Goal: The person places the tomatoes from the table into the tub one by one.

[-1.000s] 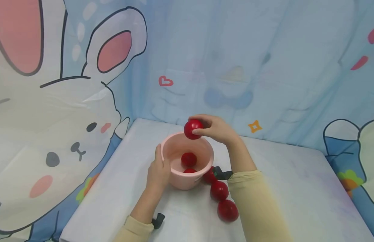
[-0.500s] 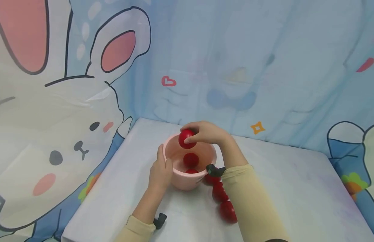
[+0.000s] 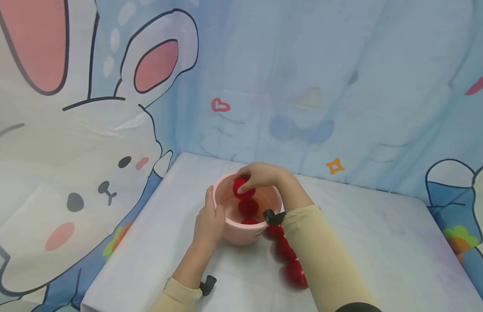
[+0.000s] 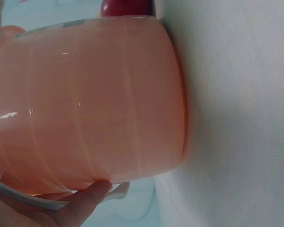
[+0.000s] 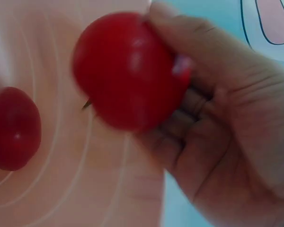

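My right hand (image 3: 262, 175) pinches a red apple (image 3: 241, 190) between thumb and fingers, inside the mouth of a pink bucket (image 3: 241, 236). A short stem shows on this apple (image 5: 128, 71) in the right wrist view, and a small sticker near the fingers. Two more apples lie in the bucket, one apple (image 3: 248, 208) just below the held one, the other half hidden by the near rim. My left hand (image 3: 209, 222) grips the bucket's left side; in the left wrist view a finger lies along the wall by the pale handle (image 4: 31, 198).
Right of the bucket, three apples stand in a row on the white table (image 3: 374, 251): a far apple (image 3: 274, 232), a middle apple (image 3: 284, 249) and a near apple (image 3: 295, 274), partly covered by my right sleeve. A blue cartoon curtain (image 3: 323, 65) hangs behind.
My right hand has lowered the apple from above the far rim into the bucket's mouth. My left hand keeps its grip on the bucket. The view has shifted slightly.
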Demonstrator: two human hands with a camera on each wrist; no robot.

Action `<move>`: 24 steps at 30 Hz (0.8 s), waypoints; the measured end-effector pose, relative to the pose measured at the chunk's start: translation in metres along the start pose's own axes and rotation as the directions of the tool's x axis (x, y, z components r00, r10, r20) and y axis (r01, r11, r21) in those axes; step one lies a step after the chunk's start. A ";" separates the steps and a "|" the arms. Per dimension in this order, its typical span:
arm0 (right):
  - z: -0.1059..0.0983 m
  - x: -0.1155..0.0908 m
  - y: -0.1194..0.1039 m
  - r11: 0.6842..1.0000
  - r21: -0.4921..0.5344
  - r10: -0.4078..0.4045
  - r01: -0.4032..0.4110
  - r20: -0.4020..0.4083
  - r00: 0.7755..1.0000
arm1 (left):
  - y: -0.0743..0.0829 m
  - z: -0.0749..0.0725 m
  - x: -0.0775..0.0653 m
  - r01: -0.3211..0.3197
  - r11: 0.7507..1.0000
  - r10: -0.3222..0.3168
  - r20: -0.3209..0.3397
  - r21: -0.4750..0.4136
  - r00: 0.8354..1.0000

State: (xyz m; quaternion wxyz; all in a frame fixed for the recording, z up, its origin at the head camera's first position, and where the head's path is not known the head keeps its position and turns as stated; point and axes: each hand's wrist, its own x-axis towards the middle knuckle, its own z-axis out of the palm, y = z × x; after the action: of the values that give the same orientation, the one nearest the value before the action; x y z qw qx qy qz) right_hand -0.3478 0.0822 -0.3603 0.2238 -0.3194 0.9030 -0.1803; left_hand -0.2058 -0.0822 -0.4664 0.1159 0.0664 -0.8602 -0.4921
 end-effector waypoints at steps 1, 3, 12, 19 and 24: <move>0.001 0.001 0.001 1.000 -0.003 0.011 -0.011 0.013 1.000 | 0.000 0.000 0.000 0.003 1.000 -0.003 0.004 -0.003 1.000; 0.003 0.003 0.002 0.999 -0.004 0.038 -0.038 0.042 0.998 | 0.001 0.000 -0.001 0.012 1.000 -0.012 0.013 -0.010 1.000; 0.007 0.008 -0.003 0.991 -0.088 0.111 -0.100 0.129 0.985 | 0.003 -0.001 -0.001 -0.012 1.000 0.012 0.000 0.003 1.000; 0.009 0.013 -0.003 0.993 -0.116 0.027 -0.011 0.137 0.990 | 0.004 -0.002 -0.002 -0.012 1.000 0.012 -0.002 0.006 1.000; 0.010 0.013 -0.001 0.995 -0.087 0.066 -0.056 0.122 0.990 | 0.002 -0.001 -0.001 -0.007 1.000 0.007 0.005 0.002 1.000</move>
State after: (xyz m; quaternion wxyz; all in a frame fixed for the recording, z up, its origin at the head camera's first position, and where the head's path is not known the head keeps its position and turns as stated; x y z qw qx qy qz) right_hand -0.3510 0.0713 -0.3717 0.2718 -0.3111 0.9033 -0.1155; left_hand -0.2044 -0.0821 -0.4646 0.1155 0.0624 -0.8612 -0.4910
